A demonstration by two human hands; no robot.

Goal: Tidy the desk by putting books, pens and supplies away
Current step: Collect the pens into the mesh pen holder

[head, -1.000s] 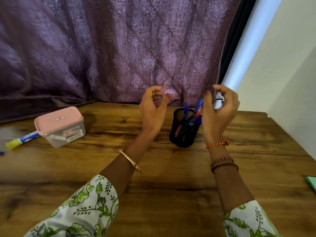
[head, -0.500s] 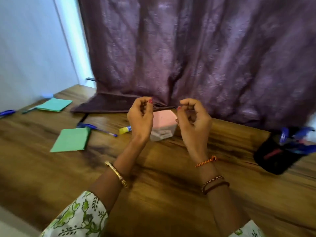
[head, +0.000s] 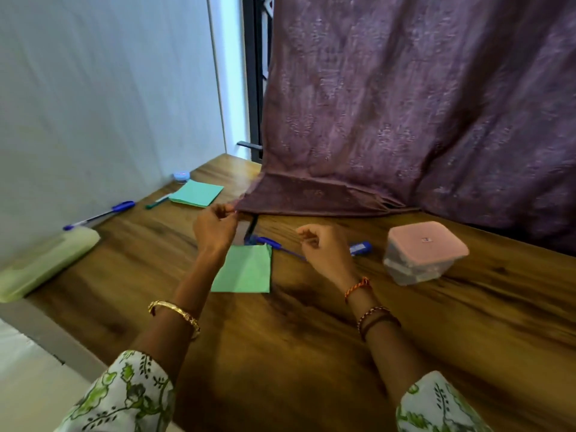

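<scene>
Head view: both hands up over the wooden desk [head: 311, 353], nothing in either one.
Left hand: left hand [head: 215, 227] raised, fingers curled in with fingertips bunched, gripping nothing visible.
Right hand: right hand [head: 324, 249] hangs the same way, fingers curled, holding nothing.
Paper: green paper pad [head: 244, 271] lies flat between the wrists; a second teal pad [head: 197, 193] sits near the far left corner.
Pens: blue pen [head: 99, 215] lies along the wall edge, green pen [head: 159, 201] touches the teal pad, another blue pen [head: 274, 244] runs behind the right hand.
Box: pink-lidded box [head: 425, 252] stands to the right, well apart from the pads.
Open room: broad bare wood in front of the sleeves.
Edges: pale green case [head: 46, 263] sits at the left desk edge.
Hidden: purple curtain [head: 405, 120] drapes onto the desk's back; the marker [head: 361, 247] beside the right hand is partly covered and blurred.
</scene>
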